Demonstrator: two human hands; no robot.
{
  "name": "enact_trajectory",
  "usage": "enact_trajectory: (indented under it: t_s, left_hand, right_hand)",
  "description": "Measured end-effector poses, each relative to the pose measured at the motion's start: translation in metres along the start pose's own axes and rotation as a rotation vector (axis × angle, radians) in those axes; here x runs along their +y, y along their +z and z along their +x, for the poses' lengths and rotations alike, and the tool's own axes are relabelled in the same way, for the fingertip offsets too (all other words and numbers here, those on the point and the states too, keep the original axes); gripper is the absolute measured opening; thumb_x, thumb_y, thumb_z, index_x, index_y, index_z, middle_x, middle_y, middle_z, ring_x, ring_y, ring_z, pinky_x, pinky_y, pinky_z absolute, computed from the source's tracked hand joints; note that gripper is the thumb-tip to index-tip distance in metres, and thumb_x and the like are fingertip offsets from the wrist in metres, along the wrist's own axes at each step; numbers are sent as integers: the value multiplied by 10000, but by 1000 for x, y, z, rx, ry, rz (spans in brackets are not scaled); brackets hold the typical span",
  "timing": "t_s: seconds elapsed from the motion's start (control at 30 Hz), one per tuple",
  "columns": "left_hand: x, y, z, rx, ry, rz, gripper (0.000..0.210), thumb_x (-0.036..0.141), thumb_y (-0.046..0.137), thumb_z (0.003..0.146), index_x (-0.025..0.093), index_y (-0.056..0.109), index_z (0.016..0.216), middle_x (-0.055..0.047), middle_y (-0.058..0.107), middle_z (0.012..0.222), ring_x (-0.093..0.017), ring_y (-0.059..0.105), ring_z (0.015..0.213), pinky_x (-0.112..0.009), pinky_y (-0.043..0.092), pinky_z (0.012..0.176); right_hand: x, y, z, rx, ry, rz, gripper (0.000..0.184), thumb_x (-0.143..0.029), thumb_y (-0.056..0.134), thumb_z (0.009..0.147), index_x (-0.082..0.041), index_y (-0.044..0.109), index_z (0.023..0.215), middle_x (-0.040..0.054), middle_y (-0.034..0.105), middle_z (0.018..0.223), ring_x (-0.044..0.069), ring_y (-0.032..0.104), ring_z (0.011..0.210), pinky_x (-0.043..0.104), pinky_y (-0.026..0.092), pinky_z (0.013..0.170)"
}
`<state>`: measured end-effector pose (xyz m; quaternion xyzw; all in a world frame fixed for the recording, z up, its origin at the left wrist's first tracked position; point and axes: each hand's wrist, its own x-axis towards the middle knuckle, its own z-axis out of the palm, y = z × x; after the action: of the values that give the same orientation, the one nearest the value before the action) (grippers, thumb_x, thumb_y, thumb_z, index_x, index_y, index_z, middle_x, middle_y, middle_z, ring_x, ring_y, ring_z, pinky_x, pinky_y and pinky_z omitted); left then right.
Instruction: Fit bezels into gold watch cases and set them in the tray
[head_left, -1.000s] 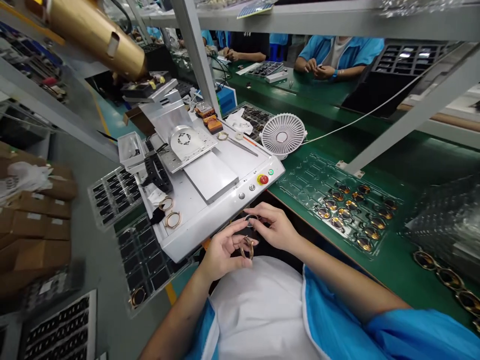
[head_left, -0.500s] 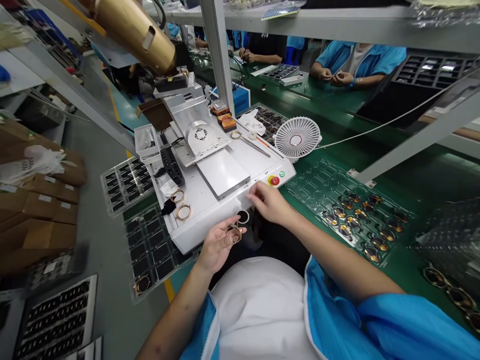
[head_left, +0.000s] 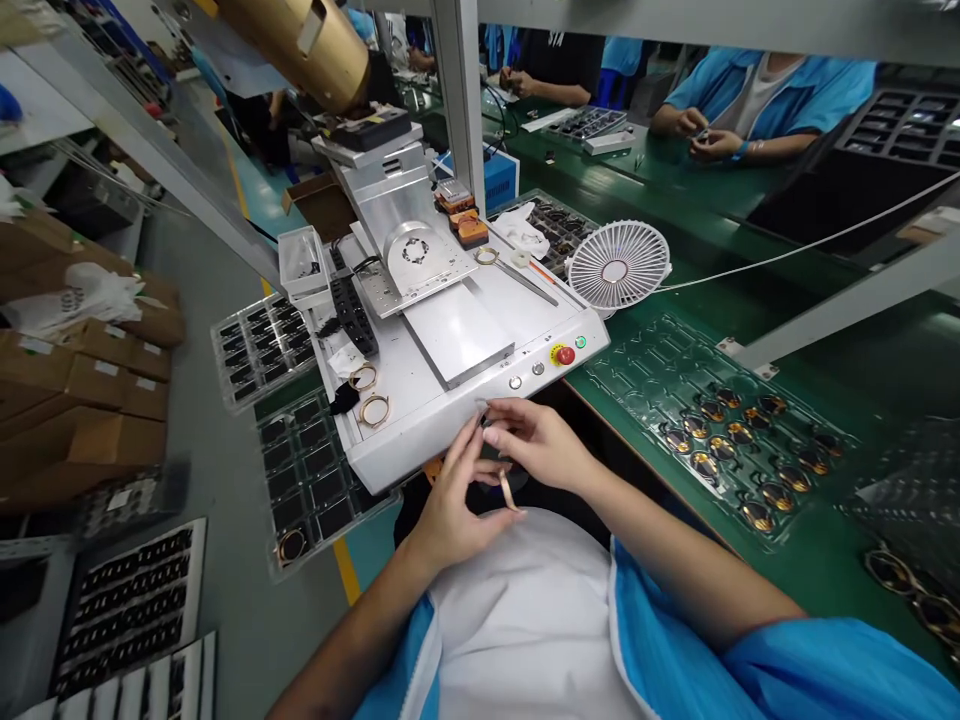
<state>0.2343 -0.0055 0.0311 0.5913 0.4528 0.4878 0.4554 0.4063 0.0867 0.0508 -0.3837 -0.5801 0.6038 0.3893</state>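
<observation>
My left hand (head_left: 457, 500) is in front of the white machine's front edge, with a thin gold ring (head_left: 508, 490), like a watch case, held edge-on between thumb and fingers. At its upper fingertips sits a small dark piece with a pale rim (head_left: 484, 418), mostly covered by fingers. My right hand (head_left: 547, 445) meets the left there, its thumb and fingers pinched on that same piece. Two more gold rings (head_left: 373, 410) lie on the left corner of the white machine (head_left: 420, 440), beside a black cloth (head_left: 345, 399).
The machine carries a metal plate (head_left: 459, 330), a red stop button (head_left: 565, 355) and tweezers (head_left: 532, 283). A white fan (head_left: 619, 265) stands right of it. A clear tray (head_left: 637, 370) holds several gold-and-black parts. Dark-part trays (head_left: 315, 470) lie left. Co-workers sit across the green bench.
My right hand has come down and left from the machine's button panel to meet my left hand. The gold ring in my left hand has turned edge-on, and the view has shifted slightly.
</observation>
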Motion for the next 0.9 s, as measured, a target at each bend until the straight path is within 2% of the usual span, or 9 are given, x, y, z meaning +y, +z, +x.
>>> enact_trajectory:
  t_s: [0.07,0.13,0.23,0.37,0.53,0.7,0.8,0.83,0.9]
  left_hand:
    - [2,6,3,-55,25,95,918,152,904,685,251,541,1522,-192,410,1654,-349,724,1163,-450,636,947]
    - [4,8,5,-115,17,86,883,151,900,686,241,570,1499,-202,438,1634,-338,754,1098,-451,645,937]
    - [6,7,7,-137,9,-42,893,132,919,664,274,587,1481,-209,306,1701,-330,774,1056,-435,665,877]
    - [5,1,8,-107,20,-167,905,85,937,632,277,604,1451,-224,171,1740,-339,771,1073,-414,662,853]
    - [3,0,7,-177,22,-36,895,120,939,630,261,610,1451,-231,336,1682,-338,777,1062,-430,649,893]
    - [1,0,7,-203,3,170,841,128,868,714,283,577,1487,-175,492,1602,-359,726,1195,-466,574,1048]
    - [-2,-1,7,-220,21,73,903,125,891,692,294,547,1510,-191,435,1640,-340,753,1135,-446,596,1003]
    - [-3,-2,6,-197,21,1,924,126,904,680,296,539,1512,-199,420,1648,-334,759,1121,-439,608,975]
    - [-5,-3,7,-90,-3,-174,873,153,917,683,282,566,1473,-202,530,1567,-324,758,1115,-435,622,936]
  right_hand:
    - [5,5,-10,6,47,136,545,-497,850,774,-206,700,1209,80,772,1064,234,736,899,367,606,771]
    - [5,3,-12,63,86,206,501,-486,855,772,-214,736,1176,53,778,964,197,723,792,356,616,746]
    - [1,-6,-12,64,130,273,439,-489,872,750,-215,780,1080,20,761,833,153,680,638,326,611,652]
    - [-5,-14,-15,40,157,268,391,-492,890,738,-182,782,951,12,721,715,145,663,580,290,594,559]
    - [-4,-15,-17,45,179,244,420,-494,936,674,-166,753,863,21,730,699,149,685,582,288,616,578]
    - [1,-16,-17,15,196,278,455,-486,980,602,-168,730,811,27,748,705,182,734,640,317,641,626]
    - [1,-17,-18,41,225,302,459,-516,961,625,-170,688,753,2,704,610,141,670,537,271,590,548]
    - [-1,-18,-18,44,239,309,455,-509,962,624,-170,678,731,-7,690,593,122,639,510,250,563,523]
    - [-4,-19,-20,29,266,320,440,-477,975,602,-164,681,697,-17,682,602,94,603,507,218,526,509]
